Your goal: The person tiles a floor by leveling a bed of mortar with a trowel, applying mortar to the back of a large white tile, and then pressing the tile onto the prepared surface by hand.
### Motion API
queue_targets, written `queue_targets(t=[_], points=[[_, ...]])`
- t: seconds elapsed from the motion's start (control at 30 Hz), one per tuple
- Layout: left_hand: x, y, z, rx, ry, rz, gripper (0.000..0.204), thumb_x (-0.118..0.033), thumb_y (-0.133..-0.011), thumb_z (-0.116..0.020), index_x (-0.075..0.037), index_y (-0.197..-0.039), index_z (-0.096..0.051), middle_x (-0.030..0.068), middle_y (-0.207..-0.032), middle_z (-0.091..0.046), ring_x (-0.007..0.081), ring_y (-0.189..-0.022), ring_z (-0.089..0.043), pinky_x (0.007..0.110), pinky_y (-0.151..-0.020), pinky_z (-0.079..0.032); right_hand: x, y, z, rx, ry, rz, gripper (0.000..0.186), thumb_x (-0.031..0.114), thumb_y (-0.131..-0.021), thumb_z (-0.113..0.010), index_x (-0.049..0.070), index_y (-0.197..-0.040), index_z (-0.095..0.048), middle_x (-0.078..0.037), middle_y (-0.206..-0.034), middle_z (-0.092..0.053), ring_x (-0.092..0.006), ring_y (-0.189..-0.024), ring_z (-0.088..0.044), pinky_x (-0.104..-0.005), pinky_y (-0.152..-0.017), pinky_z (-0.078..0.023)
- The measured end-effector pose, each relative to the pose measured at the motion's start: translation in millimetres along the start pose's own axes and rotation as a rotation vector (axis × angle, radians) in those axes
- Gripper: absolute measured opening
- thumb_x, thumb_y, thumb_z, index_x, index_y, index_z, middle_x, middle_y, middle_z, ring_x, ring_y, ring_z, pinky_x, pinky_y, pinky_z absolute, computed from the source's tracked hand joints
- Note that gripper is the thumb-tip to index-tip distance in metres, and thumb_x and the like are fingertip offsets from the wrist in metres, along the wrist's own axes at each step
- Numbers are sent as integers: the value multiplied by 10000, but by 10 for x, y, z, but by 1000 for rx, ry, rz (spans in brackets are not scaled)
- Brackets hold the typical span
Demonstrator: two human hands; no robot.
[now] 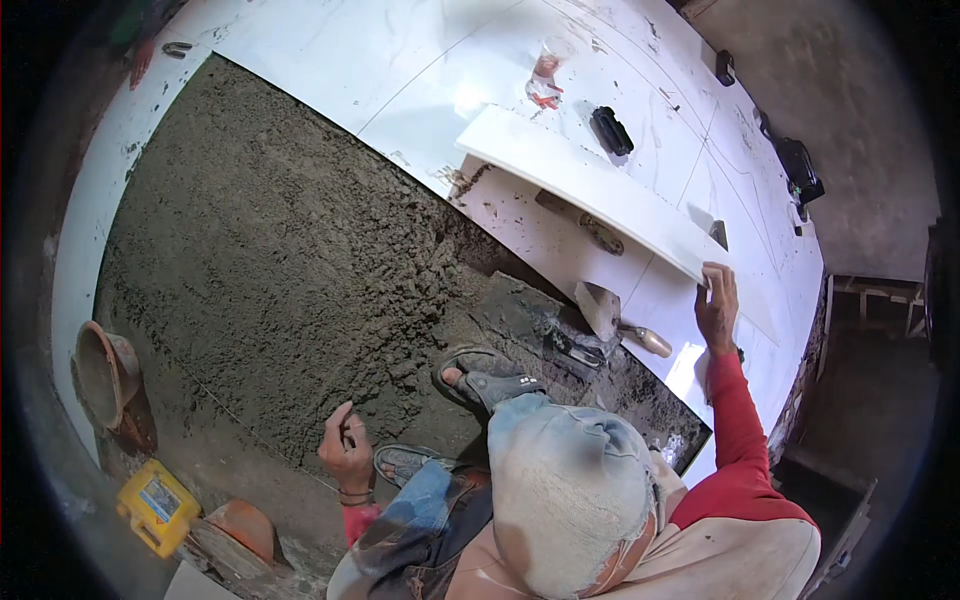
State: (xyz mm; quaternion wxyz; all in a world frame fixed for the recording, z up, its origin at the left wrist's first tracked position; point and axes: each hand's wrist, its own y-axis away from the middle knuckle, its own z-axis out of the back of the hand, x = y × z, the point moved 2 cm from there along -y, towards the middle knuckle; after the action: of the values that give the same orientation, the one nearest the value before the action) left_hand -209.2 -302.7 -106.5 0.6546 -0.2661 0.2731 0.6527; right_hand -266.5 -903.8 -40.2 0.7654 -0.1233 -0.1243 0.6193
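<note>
My right hand (717, 310) grips the near right edge of a large white tile (590, 195), its fingers bent over the edge. The tile is tilted up off the white tiled floor (420, 75), its near long edge raised. Beneath that edge lies a dark, mortar-smeared tool (600, 236), partly covered. Just left of my right hand rests a trowel (602, 312) with a wooden handle. My left hand (347, 445) hovers low over the grey mortar bed (250, 240), fingers loosely curled and apart, holding nothing. My sandalled feet (480, 380) stand at the mortar's near side.
Left are a bucket (105, 375), a yellow case (158, 507) and an orange-brown basin (240, 530). A black case (611, 131) and a clear plastic bag (545, 80) lie beyond the tile. A string (235, 410) crosses the mortar. A dark tool (575, 350) lies near my feet.
</note>
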Motion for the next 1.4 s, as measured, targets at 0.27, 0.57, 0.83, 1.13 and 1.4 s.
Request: queue_targets(t=[0.27,0.57,0.83,1.13,1.4], points=[[168,33,159,24,44,57,241,-182,-977,-594,-32,-1157,-653,82,-863,-676,168,-714,-621,305,-654,-501,234,182,219,-74,8,-61,132,-7,-884,-611,68,-986,-570,-111,-1006,-659,-328,-906,-639,-425,-774,-504],[118,0,129,41,26,56,230,-156,-989,-568,-15,-1151,-651,123,-976,-692,193,-775,-645,344,-712,-518,-393,422,1027,-82,84,-320,133,66,-913,-612,71,-1045,-618,-117,-992,-642,-341,-942,-596,-436,-823,-456],[289,118,76,-25,57,-48,224,-123,-967,-591,-33,-1158,-663,72,-794,-662,134,-671,-586,285,-587,-461,-686,815,1245,-115,235,-305,126,50,-911,-556,54,-1021,-620,-125,-972,-581,-330,-927,-558,-428,-827,-434],[32,-67,43,36,50,-78,218,-129,-979,-584,-26,-1158,-655,97,-863,-678,156,-694,-611,308,-624,-489,-1334,737,773,-104,294,-309,93,-16,-881,-565,21,-964,-543,-162,-950,-547,-384,-910,-539,-481,-799,-427],[284,47,332,-94,53,30,169,-104,-905,-667,-80,-1069,-701,107,-845,-712,188,-632,-659,312,-571,-512,-2578,2074,39,50,694,16,226,117,-883,-523,-48,-1021,-593,-220,-1324,-524,-402,-1342,-399,-497,-1196,-251]])
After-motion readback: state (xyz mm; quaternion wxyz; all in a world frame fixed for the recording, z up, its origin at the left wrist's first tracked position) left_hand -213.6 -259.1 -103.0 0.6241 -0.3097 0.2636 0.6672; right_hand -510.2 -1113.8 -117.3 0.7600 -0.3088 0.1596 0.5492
